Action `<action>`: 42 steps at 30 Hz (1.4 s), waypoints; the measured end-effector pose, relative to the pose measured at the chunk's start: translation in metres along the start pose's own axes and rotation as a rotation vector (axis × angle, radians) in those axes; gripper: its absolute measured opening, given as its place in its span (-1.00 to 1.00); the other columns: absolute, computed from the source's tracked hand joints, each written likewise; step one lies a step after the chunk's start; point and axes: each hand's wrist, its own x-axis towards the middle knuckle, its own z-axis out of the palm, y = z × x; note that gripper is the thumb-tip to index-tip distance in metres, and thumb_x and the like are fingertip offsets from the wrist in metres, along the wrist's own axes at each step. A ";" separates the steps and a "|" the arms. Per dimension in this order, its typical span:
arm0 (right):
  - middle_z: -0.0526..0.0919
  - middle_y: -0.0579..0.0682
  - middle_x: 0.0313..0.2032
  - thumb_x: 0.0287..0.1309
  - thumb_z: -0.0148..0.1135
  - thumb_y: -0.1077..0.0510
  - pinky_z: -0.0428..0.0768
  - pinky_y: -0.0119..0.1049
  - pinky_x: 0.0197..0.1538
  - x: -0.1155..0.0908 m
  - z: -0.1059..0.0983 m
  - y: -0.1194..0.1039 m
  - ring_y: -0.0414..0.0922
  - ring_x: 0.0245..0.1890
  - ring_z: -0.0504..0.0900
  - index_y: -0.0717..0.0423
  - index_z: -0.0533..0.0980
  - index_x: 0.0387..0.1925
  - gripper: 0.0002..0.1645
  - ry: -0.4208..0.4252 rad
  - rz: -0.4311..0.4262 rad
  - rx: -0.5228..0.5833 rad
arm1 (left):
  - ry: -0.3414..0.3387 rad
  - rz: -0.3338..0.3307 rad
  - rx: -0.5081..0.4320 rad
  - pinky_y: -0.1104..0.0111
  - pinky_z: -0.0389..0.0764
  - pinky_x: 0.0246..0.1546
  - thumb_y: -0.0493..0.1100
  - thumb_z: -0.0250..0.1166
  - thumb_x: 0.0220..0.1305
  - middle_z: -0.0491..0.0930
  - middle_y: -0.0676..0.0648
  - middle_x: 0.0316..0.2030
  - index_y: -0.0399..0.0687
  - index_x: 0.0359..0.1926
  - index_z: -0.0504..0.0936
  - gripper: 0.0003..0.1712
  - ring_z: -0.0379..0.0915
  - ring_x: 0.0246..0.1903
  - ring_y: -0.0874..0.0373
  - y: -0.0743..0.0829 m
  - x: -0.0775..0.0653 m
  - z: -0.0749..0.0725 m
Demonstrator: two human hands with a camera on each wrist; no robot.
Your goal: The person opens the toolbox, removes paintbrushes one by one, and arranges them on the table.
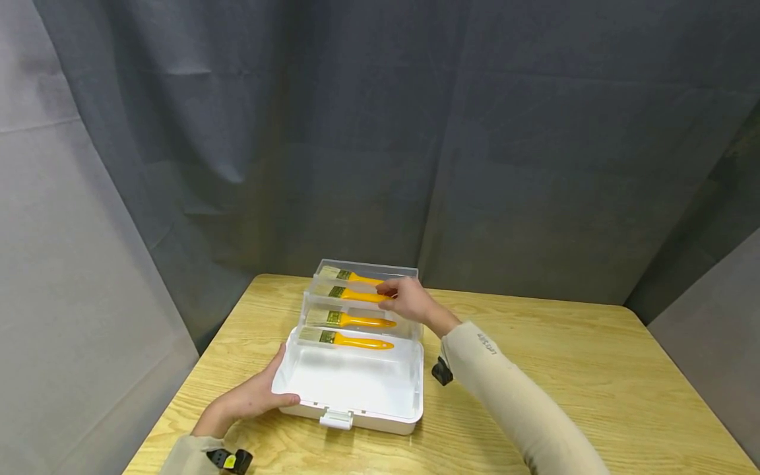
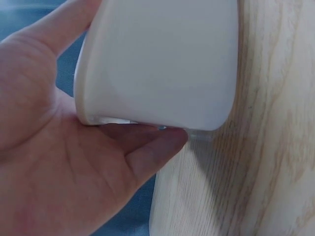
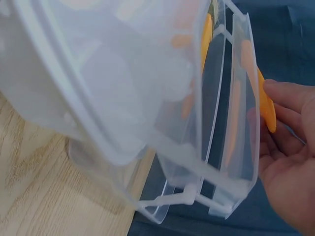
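A white plastic storage box point(image 1: 356, 382) stands open on the table, with clear tiered trays point(image 1: 410, 328) raised at its back. My left hand point(image 1: 252, 396) grips the box's left side, thumb at the front corner and fingers along the back; the left wrist view shows the palm against the white wall. Yellow-handled paintbrushes lie in the trays, one above another: a lowest brush point(image 1: 362, 342), one above it point(image 1: 365, 321), another higher point(image 1: 359, 296) and a top one point(image 1: 359, 278). My right hand point(image 1: 410, 300) pinches the handle end of the second brush from the top; its orange handle point(image 3: 267, 105) shows between thumb and fingers.
A white latch point(image 1: 336, 419) hangs at the box's front. The wooden table point(image 1: 534, 369) extends to the right, and a dark grey curtain point(image 1: 380, 132) hangs behind its back edge. White hinge arms point(image 3: 170, 198) link the trays at the side.
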 end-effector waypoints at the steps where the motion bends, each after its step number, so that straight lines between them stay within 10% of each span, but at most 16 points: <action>1: 0.66 0.03 -0.09 0.08 0.36 0.22 0.56 -0.27 -0.07 0.001 0.001 -0.002 -0.12 -0.17 0.60 0.20 0.59 0.01 -0.59 0.005 0.006 -0.008 | -0.001 0.004 0.001 -0.13 -0.14 0.27 -0.12 0.36 0.17 -0.48 -0.29 0.44 -0.08 0.44 -0.56 0.29 -0.38 0.38 -0.22 0.000 0.000 0.000; 20: 0.71 0.01 -0.20 0.04 0.39 0.20 0.59 -0.29 -0.16 -0.004 -0.003 -0.010 -0.12 -0.25 0.64 0.16 0.67 -0.12 -0.69 0.075 -0.020 -0.083 | -0.022 -0.022 0.003 -0.12 -0.16 0.27 -0.09 0.35 0.19 -0.51 -0.30 0.43 -0.13 0.43 -0.58 0.29 -0.42 0.38 -0.23 -0.001 0.004 -0.001; 42: 0.66 0.06 -0.08 0.03 0.40 0.20 0.59 -0.27 -0.15 -0.039 -0.046 0.035 -0.03 -0.11 0.59 0.15 0.65 -0.06 -0.63 0.200 0.109 0.325 | -0.028 0.065 -0.040 -0.12 -0.13 0.25 -0.11 0.38 0.16 -0.49 -0.29 0.43 -0.09 0.43 -0.59 0.32 -0.38 0.37 -0.22 -0.004 0.005 -0.007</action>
